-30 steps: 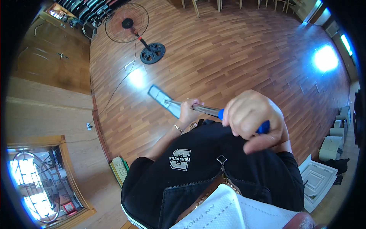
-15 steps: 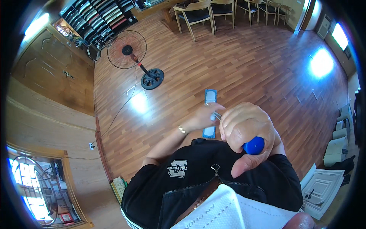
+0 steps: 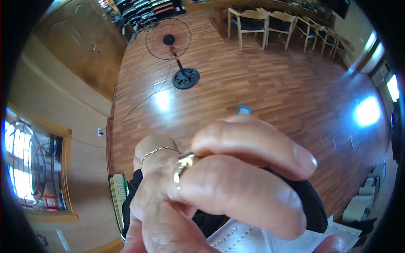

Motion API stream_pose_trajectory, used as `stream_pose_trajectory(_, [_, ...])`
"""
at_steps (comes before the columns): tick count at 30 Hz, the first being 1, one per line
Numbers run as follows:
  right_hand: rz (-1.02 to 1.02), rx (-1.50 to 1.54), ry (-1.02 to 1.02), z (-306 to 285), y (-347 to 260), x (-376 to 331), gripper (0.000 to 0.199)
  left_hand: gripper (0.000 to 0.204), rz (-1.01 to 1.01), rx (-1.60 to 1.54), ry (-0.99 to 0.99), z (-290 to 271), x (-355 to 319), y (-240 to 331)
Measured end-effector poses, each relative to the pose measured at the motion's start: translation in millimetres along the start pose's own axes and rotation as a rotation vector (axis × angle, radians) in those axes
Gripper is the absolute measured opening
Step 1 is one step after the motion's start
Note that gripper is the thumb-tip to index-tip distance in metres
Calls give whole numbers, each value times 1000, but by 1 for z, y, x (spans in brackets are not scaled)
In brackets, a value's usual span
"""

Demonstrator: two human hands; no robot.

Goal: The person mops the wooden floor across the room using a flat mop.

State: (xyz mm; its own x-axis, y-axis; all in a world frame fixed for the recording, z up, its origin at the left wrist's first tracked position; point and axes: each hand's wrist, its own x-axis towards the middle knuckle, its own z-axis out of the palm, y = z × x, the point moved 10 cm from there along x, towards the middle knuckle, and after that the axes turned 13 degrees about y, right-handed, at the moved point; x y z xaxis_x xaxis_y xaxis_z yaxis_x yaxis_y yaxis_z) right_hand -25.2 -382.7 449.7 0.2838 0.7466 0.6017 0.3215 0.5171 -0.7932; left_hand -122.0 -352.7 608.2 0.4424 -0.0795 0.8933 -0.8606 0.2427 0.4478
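My left hand (image 3: pixel 219 181) fills the lower middle, very close to the camera. It wears a gold ring (image 3: pixel 182 167) on one finger and a thin gold bracelet (image 3: pixel 157 151) at the wrist. Two of its fingers stretch to the right with a gap between them, and the others bend downward. Nothing shows between the fingers. My right hand is out of sight. Below the left hand lies white textured fabric (image 3: pixel 240 236) over my black clothing (image 3: pixel 310 200). Past the fingertips, the end of a blue-edged flat piece (image 3: pixel 244 110) shows on the floor; the hand hides the rest.
A standing fan (image 3: pixel 185 78) stands on the wood floor (image 3: pixel 261 76), its cord running to a wall outlet (image 3: pixel 100 132). Wooden chairs (image 3: pixel 253 26) line a long table at the back. A brown door (image 3: pixel 80 50) and a window (image 3: pixel 36 164) are at the left.
My left hand has come up close to the camera. My right hand and the blue-handled tool it gripped are no longer visible. The view has shifted, moving the fan and chairs rightward.
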Motion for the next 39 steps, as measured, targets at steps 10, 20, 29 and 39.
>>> stream_pose_trajectory(10, [-9,81,-107,16,-4,-1,62,44,46,68,44,19,-2,13])
stream_pose_trajectory(20, [206,124,-191,43,19,-8,51,34,6,142,102,9,-8,28])
stream_pose_trajectory(29, [-21,-30,-171,46,-3,-2,47,26,-49,227,107,18,-14,8])
stream_pose_trajectory(39, [100,185,-235,59,12,-15,34,19,-176,410,131,32,-15,14])
